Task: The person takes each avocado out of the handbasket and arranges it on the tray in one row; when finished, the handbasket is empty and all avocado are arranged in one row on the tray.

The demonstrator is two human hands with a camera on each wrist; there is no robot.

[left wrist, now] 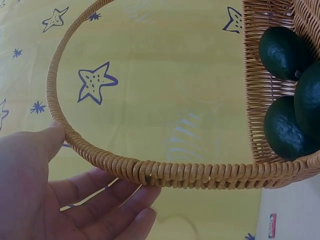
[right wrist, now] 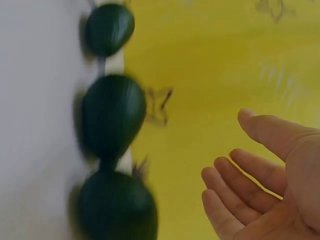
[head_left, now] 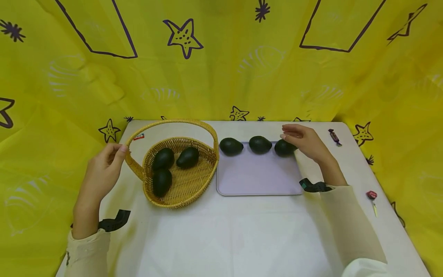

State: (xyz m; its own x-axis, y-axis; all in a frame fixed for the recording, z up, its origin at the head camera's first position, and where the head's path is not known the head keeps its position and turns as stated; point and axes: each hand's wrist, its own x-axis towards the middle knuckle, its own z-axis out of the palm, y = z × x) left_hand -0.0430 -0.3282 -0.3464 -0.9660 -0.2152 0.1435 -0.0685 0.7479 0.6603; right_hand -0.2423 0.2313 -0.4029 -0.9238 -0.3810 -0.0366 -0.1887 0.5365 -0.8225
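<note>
My left hand pinches the arched handle of a wicker basket at its left side. In the left wrist view the thumb lies against the handle, with the fingers on its other side. Inside the basket lie three dark green avocados. Three more avocados sit in a row along the far edge of a pale lilac tray. Over the rightmost one hovers my right hand, fingers extended and holding nothing; in the right wrist view it is apart from the avocados.
The tray stands right beside the basket on a white table. A dark wrapped candy and a red lollipop lie on the right side. Behind the basket is a small red-and-white wrapper. A yellow patterned cloth hangs behind the table.
</note>
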